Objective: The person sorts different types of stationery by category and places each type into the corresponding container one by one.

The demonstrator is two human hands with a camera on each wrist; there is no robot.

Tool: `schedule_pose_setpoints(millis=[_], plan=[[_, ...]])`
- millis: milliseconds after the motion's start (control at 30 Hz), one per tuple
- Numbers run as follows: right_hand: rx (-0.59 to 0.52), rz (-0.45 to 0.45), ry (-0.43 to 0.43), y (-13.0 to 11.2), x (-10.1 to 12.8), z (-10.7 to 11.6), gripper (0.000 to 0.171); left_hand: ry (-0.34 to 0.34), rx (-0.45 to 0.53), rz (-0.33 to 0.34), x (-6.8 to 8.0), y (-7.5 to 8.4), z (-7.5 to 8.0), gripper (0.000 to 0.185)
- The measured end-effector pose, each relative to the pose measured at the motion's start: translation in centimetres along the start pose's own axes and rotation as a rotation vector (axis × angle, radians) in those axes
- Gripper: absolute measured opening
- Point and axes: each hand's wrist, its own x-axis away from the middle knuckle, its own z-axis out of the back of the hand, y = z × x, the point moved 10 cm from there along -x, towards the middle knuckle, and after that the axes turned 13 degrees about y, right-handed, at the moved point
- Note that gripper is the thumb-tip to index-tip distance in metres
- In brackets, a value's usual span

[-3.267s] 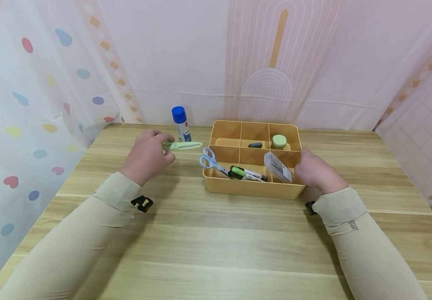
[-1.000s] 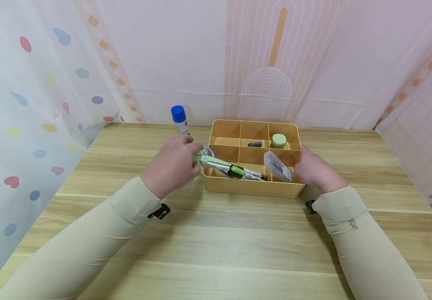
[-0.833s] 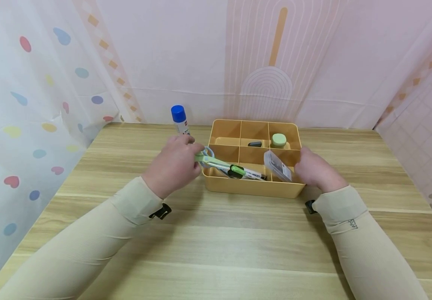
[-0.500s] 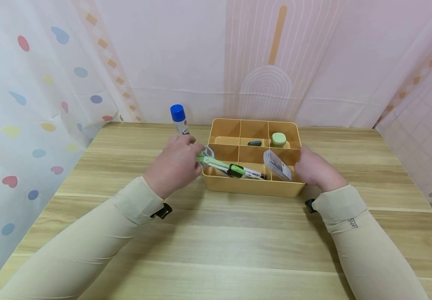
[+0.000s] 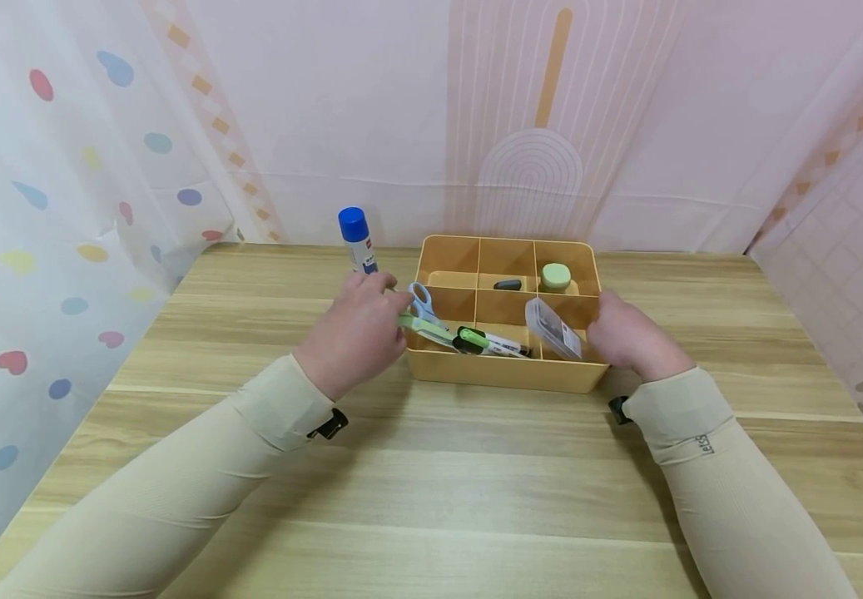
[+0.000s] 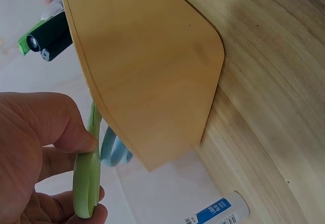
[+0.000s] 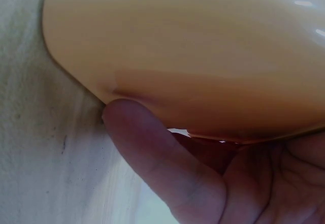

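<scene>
My left hand (image 5: 356, 329) pinches light green scissors (image 5: 431, 330) by the handle between thumb and fingers. Their blades point down into the front left compartment of a yellow divided box (image 5: 506, 376). In the left wrist view, the green handle (image 6: 87, 183) stands beside the box's rim. Blue-handled scissors (image 5: 422, 301) lean in that same compartment, partly behind the green ones. Marker pens (image 5: 491, 342) lie along the front, one with a green clip. My right hand (image 5: 633, 339) grips the box's right wall, the thumb (image 7: 152, 153) pressed on the outside.
A glue stick (image 5: 356, 241) with a blue cap stands on the table left of the box. In the box are a clear plastic case (image 5: 553, 329), a green-topped item (image 5: 555, 277) and a small dark object (image 5: 508, 284). A patterned curtain (image 5: 326, 125) hangs behind.
My left hand has carried the green scissors from beside the glue stick rightward to the box, and their blades now sit lower. The blue handles have shifted slightly. My right hand stays put.
</scene>
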Motion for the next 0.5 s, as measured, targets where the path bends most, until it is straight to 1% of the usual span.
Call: schedule_pose_setpoints(millis=[300,500], plan=[[-0.002,0.001,-0.002,-0.04,0.05,0.05,0.062,-0.018,0.014,0.009,-0.17,0.32,-0.45,0.043],[-0.007,-0.001,-0.002,-0.05,0.08,0.08,0.062,-0.045,0.021,0.015,-0.23,0.59,-0.99,0.046]])
